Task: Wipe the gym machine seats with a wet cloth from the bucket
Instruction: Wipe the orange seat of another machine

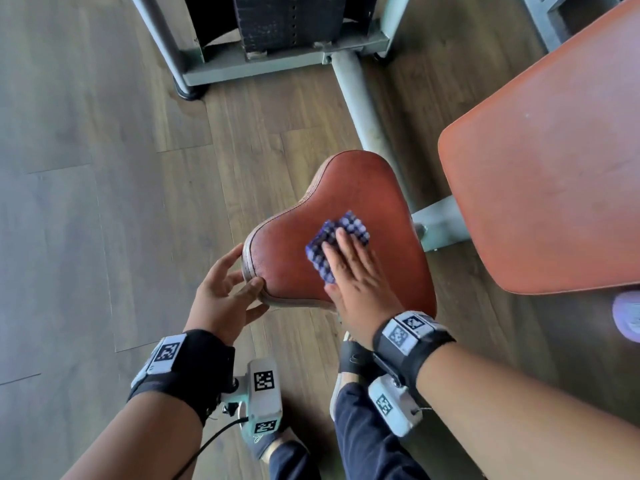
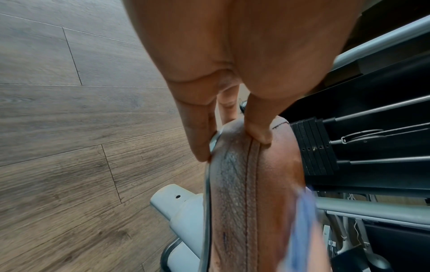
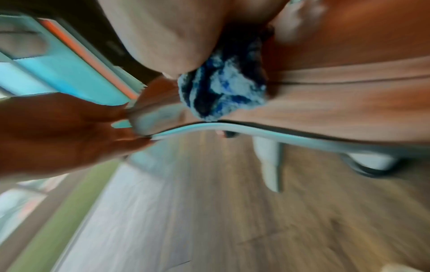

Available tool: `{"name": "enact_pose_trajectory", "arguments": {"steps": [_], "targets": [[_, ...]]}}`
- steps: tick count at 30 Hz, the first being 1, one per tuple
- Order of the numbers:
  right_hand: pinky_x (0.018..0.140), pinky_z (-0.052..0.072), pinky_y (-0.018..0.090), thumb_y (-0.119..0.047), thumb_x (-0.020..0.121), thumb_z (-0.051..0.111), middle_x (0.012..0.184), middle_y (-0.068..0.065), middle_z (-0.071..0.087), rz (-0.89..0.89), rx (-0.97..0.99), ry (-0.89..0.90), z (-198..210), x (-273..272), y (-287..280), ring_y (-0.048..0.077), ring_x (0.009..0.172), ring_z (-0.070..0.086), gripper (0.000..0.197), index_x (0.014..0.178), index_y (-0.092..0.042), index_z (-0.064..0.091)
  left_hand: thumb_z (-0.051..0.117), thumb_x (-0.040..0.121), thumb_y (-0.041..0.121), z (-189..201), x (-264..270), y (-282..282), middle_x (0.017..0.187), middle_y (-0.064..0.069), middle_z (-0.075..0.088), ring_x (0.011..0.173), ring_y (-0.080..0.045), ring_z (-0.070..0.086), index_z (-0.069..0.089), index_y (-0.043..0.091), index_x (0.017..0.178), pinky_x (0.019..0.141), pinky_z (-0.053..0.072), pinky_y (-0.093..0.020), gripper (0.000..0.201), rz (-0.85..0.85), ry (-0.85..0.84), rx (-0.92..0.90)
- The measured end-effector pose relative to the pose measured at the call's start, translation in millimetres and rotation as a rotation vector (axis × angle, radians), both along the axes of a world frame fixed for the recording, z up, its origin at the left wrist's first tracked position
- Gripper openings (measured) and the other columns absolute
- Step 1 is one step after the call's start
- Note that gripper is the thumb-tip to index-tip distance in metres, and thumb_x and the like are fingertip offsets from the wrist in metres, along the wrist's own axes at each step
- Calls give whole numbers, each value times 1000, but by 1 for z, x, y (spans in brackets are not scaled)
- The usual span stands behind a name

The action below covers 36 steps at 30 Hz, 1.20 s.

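Observation:
A worn reddish-brown seat [image 1: 346, 188] of a gym machine sits in front of me. A folded blue-and-white checked cloth [image 1: 349, 226] lies on its top. My right hand [image 1: 356, 271] presses flat on the cloth with straight fingers. My left hand [image 1: 225, 289] grips the seat's near left edge, thumb on top and fingers against the rim. In the left wrist view the left hand [image 2: 232, 147] pinches the stitched edge of the seat [image 2: 244, 193], and the cloth [image 2: 302, 220] is a blue blur. The blurred right wrist view shows the cloth [image 3: 223, 88] bunched under my right hand [image 3: 167, 36].
A large orange back pad [image 1: 547, 161] stands close on the right. A grey frame tube [image 1: 360, 109] runs from under the seat to the weight stack [image 1: 287, 19] at the back. Wood floor [image 1: 86, 168] spreads to the left. A pale purple object [image 1: 627, 317] shows at the right edge.

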State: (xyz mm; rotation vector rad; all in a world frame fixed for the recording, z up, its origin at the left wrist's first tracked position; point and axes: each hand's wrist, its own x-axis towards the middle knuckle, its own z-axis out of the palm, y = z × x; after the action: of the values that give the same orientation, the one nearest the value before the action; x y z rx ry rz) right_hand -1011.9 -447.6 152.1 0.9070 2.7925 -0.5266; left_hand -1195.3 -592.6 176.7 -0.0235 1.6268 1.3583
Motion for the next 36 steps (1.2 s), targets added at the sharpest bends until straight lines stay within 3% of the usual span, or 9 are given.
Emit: {"name": "enact_pose_trajectory", "arguments": {"steps": [4, 8, 13, 17, 21, 25, 28, 32, 36], "targets": [[122, 7, 41, -47, 91, 14, 162, 14, 7, -372, -13, -70, -18, 59, 25, 31, 150, 10, 72, 154, -13, 21, 64, 96, 2, 0, 1, -1, 122, -17, 65, 105, -30, 69, 54, 35, 140, 85, 59, -48, 56, -23, 22, -16], [119, 14, 50, -39, 96, 31, 162, 14, 9, -647, 36, -93, -18, 11, 16, 31, 149, 12, 63, 154, -16, 18, 63, 96, 1, 2, 2, 0, 122, -15, 67, 109, -30, 70, 49, 32, 144, 83, 60, -47, 58, -44, 27, -30], [121, 1, 48, -40, 98, 35, 164, 8, 3, -407, -26, 67, 9, -73, -42, 25, 150, 3, 63, 155, -23, 16, 62, 96, 0, -1, -2, -1, 115, -15, 66, 102, -31, 69, 47, 29, 144, 88, 56, -52, 58, -50, 30, -26], [120, 7, 48, -39, 98, 31, 164, 8, 5, -258, -17, 67, 3, -33, -38, 24, 150, 3, 61, 154, -20, 18, 63, 96, 1, -3, -2, -3, 100, -7, 69, 99, -28, 70, 51, 33, 138, 90, 56, -52, 55, -69, 44, -11], [121, 8, 43, -39, 99, 25, 164, 9, 5, -529, 15, -79, -14, 34, -4, 24, 150, 6, 60, 155, -18, 17, 61, 97, 0, -2, -1, -4, 99, -7, 70, 103, -31, 71, 51, 31, 140, 94, 55, -54, 55, -73, 47, 2], [119, 14, 45, -38, 99, 28, 164, 8, 6, -700, -14, -143, -9, 30, 3, 26, 149, 10, 59, 154, -22, 17, 61, 97, 0, -4, -2, -5, 101, -8, 70, 104, -32, 71, 49, 30, 142, 92, 56, -52, 56, -73, 41, 12], [120, 9, 49, -41, 93, 21, 163, 9, 10, -486, -9, -5, 2, -13, -36, 28, 149, 11, 63, 152, -22, 22, 62, 96, 1, -7, -2, -5, 103, -8, 69, 100, -29, 71, 50, 31, 139, 89, 57, -51, 54, -60, 42, 17], [120, 2, 44, -38, 95, 28, 164, 4, 3, -136, -57, 81, 11, -38, -51, 23, 151, 1, 62, 154, -23, 18, 62, 96, 1, -9, -2, -4, 109, -15, 66, 95, -27, 69, 51, 32, 138, 84, 59, -46, 53, -51, 31, 17], [121, 10, 45, -37, 97, 26, 163, 10, 10, -224, 10, -17, -8, -6, 28, 28, 149, 11, 58, 152, -19, 24, 64, 95, 1, -9, -4, -4, 112, -16, 65, 99, -27, 71, 52, 34, 136, 77, 62, -39, 54, -46, 19, 14]]}}
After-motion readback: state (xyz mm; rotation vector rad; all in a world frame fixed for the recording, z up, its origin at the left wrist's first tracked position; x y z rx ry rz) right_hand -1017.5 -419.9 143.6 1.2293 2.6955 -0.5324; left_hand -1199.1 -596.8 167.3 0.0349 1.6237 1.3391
